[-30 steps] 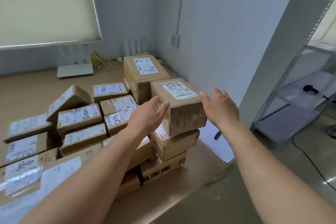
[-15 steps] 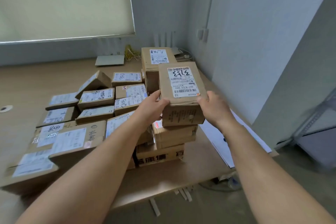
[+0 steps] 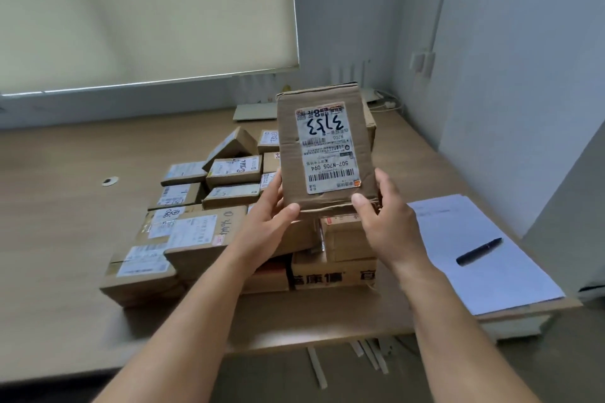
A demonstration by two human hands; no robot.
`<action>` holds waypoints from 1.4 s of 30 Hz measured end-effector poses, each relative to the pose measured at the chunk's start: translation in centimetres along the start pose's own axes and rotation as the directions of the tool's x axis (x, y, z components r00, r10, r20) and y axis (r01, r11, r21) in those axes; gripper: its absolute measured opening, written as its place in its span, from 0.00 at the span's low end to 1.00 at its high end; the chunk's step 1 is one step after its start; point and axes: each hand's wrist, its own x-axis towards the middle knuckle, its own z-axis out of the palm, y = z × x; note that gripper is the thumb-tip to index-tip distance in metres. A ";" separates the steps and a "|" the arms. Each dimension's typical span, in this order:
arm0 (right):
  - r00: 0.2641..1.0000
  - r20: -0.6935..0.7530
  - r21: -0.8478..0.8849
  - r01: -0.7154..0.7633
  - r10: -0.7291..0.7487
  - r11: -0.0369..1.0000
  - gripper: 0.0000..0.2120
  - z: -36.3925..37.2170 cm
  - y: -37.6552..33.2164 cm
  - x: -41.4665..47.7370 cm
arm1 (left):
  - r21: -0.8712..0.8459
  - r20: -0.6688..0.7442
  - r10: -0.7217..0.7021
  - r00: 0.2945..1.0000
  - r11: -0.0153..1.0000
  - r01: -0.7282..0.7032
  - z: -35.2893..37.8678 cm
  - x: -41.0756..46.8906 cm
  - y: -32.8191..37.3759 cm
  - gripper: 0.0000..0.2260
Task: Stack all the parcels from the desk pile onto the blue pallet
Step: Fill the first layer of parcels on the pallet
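Note:
A brown cardboard parcel [image 3: 288,147] with a white label marked 3153 is lifted clear of the pile, its labelled face tilted up toward me. My left hand [image 3: 268,216] grips its lower left edge, thumb on the front. My right hand [image 3: 386,219] grips its lower right corner, thumb on the front too. Beneath and to the left lies the desk pile of several labelled cardboard parcels [image 3: 203,235] on the wooden desk [image 3: 59,239]. The blue pallet is out of view.
White sheets of paper [image 3: 484,268] with a black pen [image 3: 478,251] lie at the desk's right front corner. A flat white device [image 3: 254,112] sits at the back under the window blind [image 3: 144,13]. Walls close in behind and on the right.
Both hands closed on the top parcel and raised it off the stack, tipping its label toward me. The view has swung left and pulled back.

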 end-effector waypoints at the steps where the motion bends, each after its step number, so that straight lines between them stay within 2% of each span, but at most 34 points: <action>1: 1.000 0.018 0.017 0.005 -0.005 1.000 0.27 0.5 -0.4 -0.2 | 0.006 -0.011 0.018 1.000 1.000 -0.018 -0.8 -0.3 -0.2 0.28; 7: 0.983 0.167 0.030 0.076 -0.080 0.997 0.33 4.0 -3.2 -1.4 | 0.032 -0.103 0.053 0.993 0.998 -0.050 -5.7 -2.4 -1.8 0.28; 18: 0.914 0.360 0.060 0.179 -0.188 0.982 0.34 16.0 -12.0 -4.6 | 0.014 -0.313 -0.028 0.949 0.999 0.034 -18.9 -9.3 -4.9 0.29; 32: 0.847 0.415 0.111 0.317 -0.334 0.942 0.31 34.1 -24.2 -12.2 | 0.010 -0.449 -0.094 0.888 0.994 0.111 -37.8 -20.0 -10.7 0.30; 42: 0.823 0.433 0.180 0.322 -0.369 0.929 0.28 44.4 -29.6 -16.1 | -0.005 -0.526 -0.145 0.838 0.986 0.167 -47.4 -24.8 -13.8 0.29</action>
